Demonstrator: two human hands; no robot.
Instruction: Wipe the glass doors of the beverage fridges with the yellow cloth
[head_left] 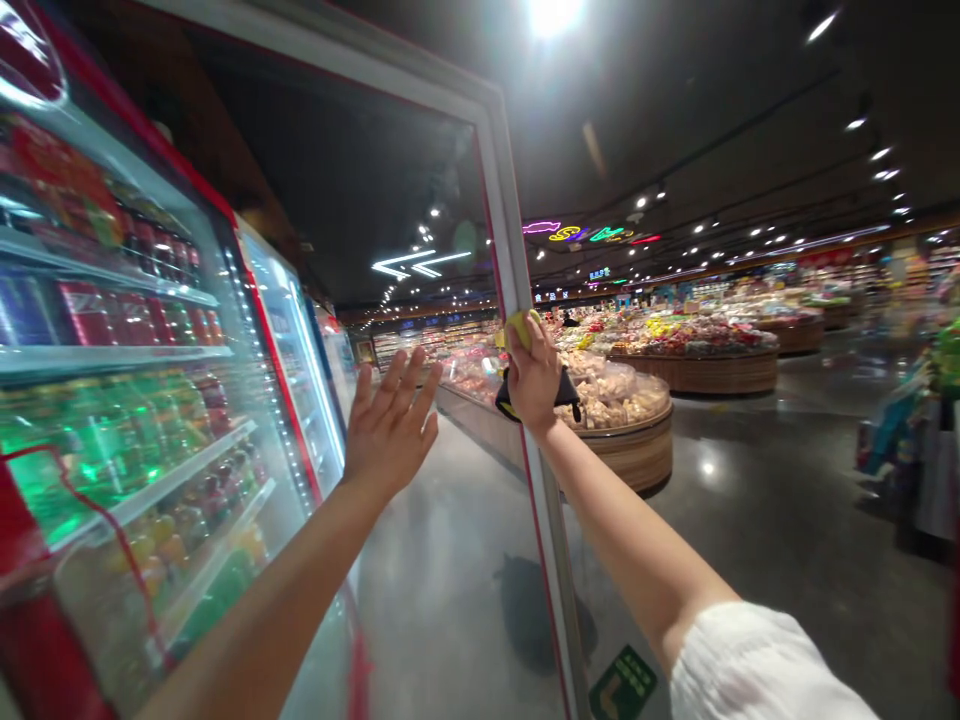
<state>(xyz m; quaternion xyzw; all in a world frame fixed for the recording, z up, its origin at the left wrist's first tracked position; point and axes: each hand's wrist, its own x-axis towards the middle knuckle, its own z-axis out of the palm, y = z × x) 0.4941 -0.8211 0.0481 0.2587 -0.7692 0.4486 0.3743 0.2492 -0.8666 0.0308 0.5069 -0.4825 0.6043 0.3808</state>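
A glass door (420,190) with a grey frame (551,560) stands open on a drinks cooler. My left hand (391,425) is raised in front of the glass, fingers spread, holding nothing; whether it touches the pane I cannot tell. On the door frame's edge is my right hand (534,375), its fingers bent over something yellow (523,328), perhaps a cloth or sponge. A black item (568,393) shows behind and around that hand; its exact shape is unclear. Bottles (97,430) and cans (112,315) fill the lit shelves at the left.
More lit coolers (289,350) continue beyond the door. Round wood-sided bins (634,445) heaped with packaged goods stand in the middle distance. A green floor sign (624,683) lies below. Blurred goods (892,425) are at the right edge.
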